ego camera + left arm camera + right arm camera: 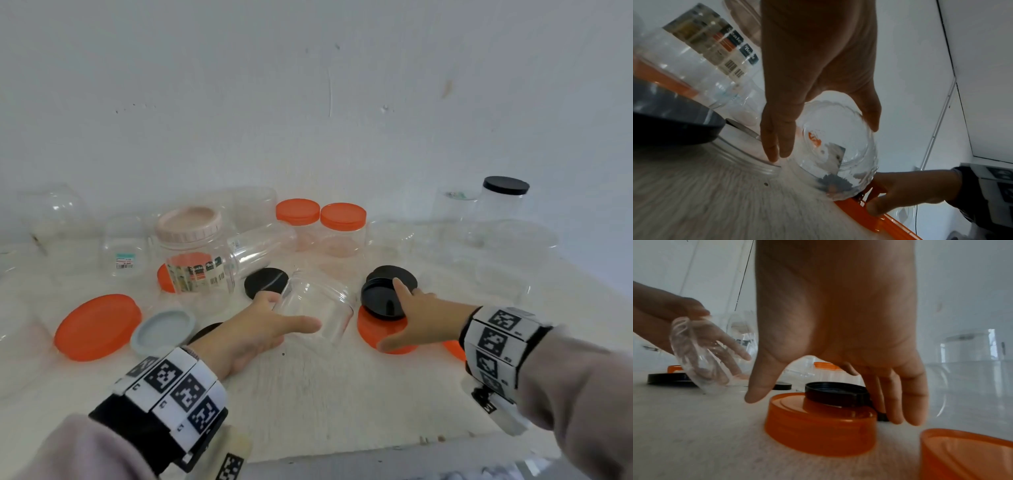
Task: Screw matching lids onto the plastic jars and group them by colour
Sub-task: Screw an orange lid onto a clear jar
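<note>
A small clear jar (pixel 325 305) (pixel 838 154) (pixel 701 363) stands tipped on the white table. My left hand (pixel 294 310) (pixel 824 141) grips it, thumb on the near side and fingers on the far side. To its right, a black lid (pixel 383 301) (pixel 836 394) lies upside down, partly on an orange lid (pixel 376 334) (pixel 818 426). My right hand (pixel 390 313) (pixel 826 408) is spread over the black lid. Its straight fingers (pixel 898 394) touch the lid's far right rim, and the thumb stays off it.
Two orange-lidded jars (pixel 342 222) stand at the back centre and a black-lidded jar (pixel 505 195) at the back right. A pink-lidded labelled jar (pixel 191 246), a big orange lid (pixel 97 325), a grey lid (pixel 162 330), a black lid (pixel 265 282) and several open clear jars lie around.
</note>
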The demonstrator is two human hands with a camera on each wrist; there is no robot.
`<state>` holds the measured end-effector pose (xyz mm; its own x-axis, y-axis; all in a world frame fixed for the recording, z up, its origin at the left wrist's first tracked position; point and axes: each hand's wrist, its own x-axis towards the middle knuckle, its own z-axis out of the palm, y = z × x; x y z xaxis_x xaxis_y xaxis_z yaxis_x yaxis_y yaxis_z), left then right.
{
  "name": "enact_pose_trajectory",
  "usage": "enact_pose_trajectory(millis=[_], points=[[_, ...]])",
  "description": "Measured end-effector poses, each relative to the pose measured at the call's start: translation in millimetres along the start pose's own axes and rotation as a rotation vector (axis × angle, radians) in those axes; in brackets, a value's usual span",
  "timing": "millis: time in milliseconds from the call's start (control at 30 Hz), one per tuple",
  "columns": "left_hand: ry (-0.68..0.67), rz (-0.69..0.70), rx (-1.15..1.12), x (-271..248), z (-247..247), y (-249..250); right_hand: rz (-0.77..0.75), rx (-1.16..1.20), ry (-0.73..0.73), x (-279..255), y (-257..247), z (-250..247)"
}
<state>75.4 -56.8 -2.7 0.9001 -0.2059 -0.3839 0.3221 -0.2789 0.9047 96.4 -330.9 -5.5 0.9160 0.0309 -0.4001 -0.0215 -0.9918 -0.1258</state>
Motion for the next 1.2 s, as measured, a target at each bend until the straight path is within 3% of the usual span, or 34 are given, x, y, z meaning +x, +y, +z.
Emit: enact_pose_trajectory(millis=[367,767,900,1200], points=[[-0.078,0.058,0.285,3.1,4.3,-1.2,-0.007,-0.059,-0.007,-1.7,-11.7,-13.8],[-0.158,0.165,0.416,15.8,26.2,-3.2,-0.024,-0.418,0.064,-23.1,-1.5,-70.8],[-0.187,0.162,0.413,17.2,27.2,-4.6,-0.021,-0.373,0.103,-30.5,-2.6,-87.4],[-0.166,0.144,0.343,10.4,25.8,-2.2,-0.188,-0.126,0.171,-29.4,-20.9,-91.2]])
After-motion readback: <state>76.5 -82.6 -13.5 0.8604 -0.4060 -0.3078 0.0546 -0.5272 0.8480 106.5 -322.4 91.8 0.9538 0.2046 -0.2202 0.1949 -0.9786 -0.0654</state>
